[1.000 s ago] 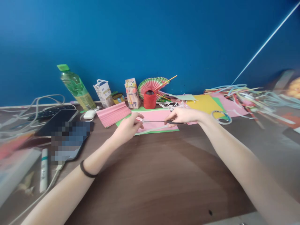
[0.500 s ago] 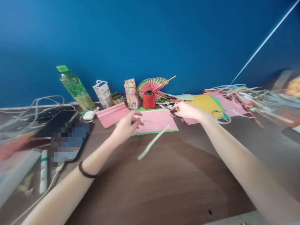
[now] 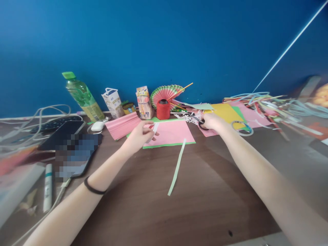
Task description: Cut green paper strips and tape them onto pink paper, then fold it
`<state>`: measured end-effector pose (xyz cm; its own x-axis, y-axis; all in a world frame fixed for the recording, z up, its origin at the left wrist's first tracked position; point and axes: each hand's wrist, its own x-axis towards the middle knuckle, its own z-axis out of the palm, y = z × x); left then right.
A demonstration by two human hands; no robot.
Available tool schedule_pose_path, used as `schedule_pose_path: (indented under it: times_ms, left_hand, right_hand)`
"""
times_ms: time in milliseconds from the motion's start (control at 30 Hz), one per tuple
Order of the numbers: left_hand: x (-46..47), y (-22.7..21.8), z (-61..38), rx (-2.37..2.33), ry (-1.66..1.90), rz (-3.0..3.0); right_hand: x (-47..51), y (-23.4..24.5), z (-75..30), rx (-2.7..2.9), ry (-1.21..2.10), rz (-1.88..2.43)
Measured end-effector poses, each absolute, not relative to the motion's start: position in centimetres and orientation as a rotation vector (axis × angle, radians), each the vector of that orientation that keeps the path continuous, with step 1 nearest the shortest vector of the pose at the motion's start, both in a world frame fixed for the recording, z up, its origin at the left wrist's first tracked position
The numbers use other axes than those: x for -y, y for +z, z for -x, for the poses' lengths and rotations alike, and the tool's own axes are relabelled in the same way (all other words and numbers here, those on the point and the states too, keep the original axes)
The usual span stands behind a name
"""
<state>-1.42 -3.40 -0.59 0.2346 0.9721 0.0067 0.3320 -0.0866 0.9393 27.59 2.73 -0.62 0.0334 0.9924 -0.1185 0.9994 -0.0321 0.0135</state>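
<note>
My left hand [image 3: 140, 136] is above the pink paper sheet [image 3: 170, 133] with green edges, pinching a small white strip [image 3: 155, 127] between thumb and fingers. My right hand [image 3: 211, 121] is closed at the black handles of a pair of scissors [image 3: 203, 127], whose blades point left over small white paper scraps [image 3: 188, 118]. A pale green paper strip [image 3: 176, 167] lies on the desk in front of the sheet. A pleated pink paper [image 3: 121, 125] rests just left of my left hand.
Behind the sheet stand a red spool-like cylinder [image 3: 163, 110], a pleated fan [image 3: 160, 95], a decorated carton [image 3: 144, 102] and a green bottle [image 3: 82, 95]. A phone [image 3: 82, 153] lies left. Yellow paper [image 3: 222, 114] and a heap of coloured strips [image 3: 271, 107] lie right.
My right hand has moved right with the scissors, away from the pink sheet. The pale green strip has swung round and shifted toward me. My left hand stays nearly in place.
</note>
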Motion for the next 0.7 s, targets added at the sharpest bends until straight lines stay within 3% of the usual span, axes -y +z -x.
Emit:
schedule_pose_path:
  times_ms: [300, 500, 700]
  left_hand:
    - [3.0, -0.5, 1.5, -1.178, 0.946, -1.333]
    - [3.0, -0.5, 1.5, -1.176, 1.027, -1.26]
    - [3.0, -0.6, 1.3, -1.166, 1.051, -1.204]
  right_hand:
    - [-1.5, 0.3, -26.0, -2.24, 0.021, -2.161]
    - [0.4, 1.4, -22.2, -2.588, -0.743, -1.417]
    - [2.8, 0.1, -19.1, -2.48, -0.73, -1.223]
